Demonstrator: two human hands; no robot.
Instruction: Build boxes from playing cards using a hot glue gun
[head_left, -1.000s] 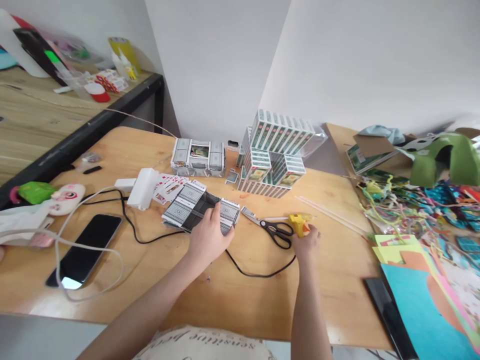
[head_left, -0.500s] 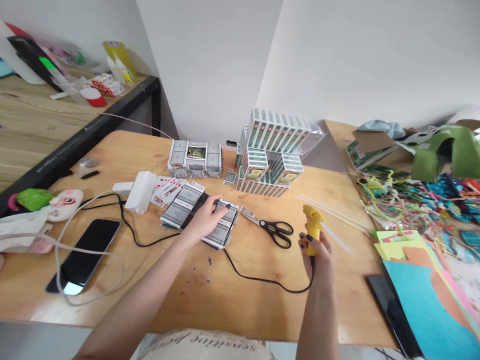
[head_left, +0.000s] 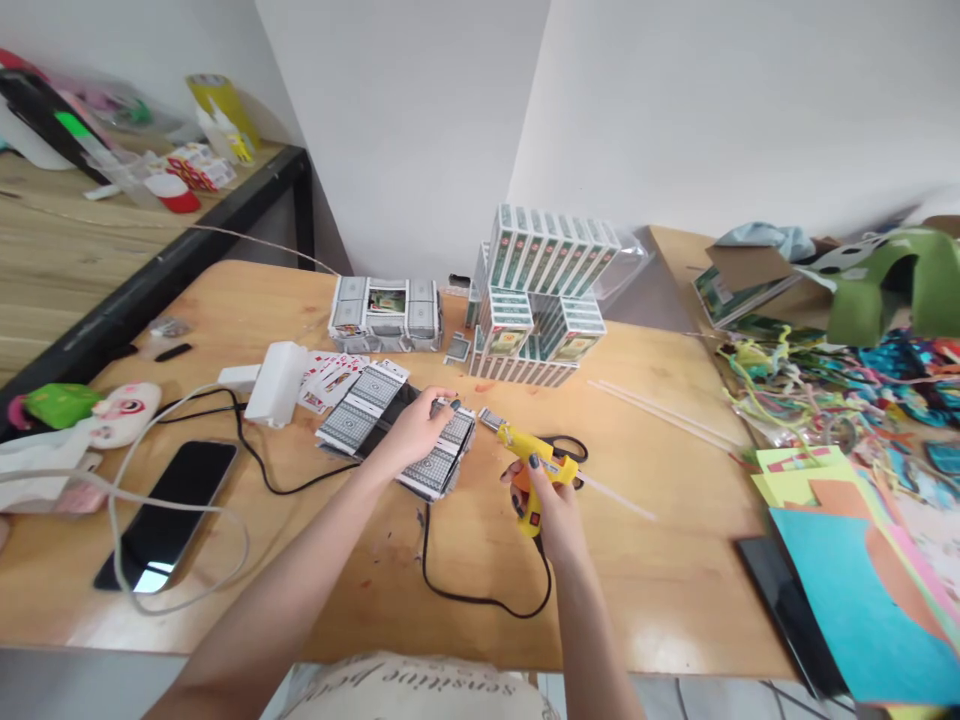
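Observation:
My right hand (head_left: 546, 500) is closed round the handle of a yellow glue gun (head_left: 534, 462), its nozzle pointing left toward a flat piece made of patterned playing cards (head_left: 397, 430) on the wooden table (head_left: 465, 560). The gun's black cord (head_left: 465, 590) loops over the table in front of me. My left hand (head_left: 417, 425) rests on the right part of the card piece, fingers curled over its edge and pressing it down. Black-handled scissors (head_left: 559, 445) lie just behind the glue gun, partly hidden by it.
Stacked card boxes (head_left: 540, 310) stand at the back, with a lower card block (head_left: 385, 312) to their left. Loose cards (head_left: 328, 375), a white adapter (head_left: 274, 383) and a phone (head_left: 166, 510) lie left. Glue sticks (head_left: 660, 410) and coloured paper (head_left: 847, 560) are right.
My right hand lifted the glue gun from beside the scissors and swung it left toward the card piece, dragging the cord along. My left hand stayed on the cards.

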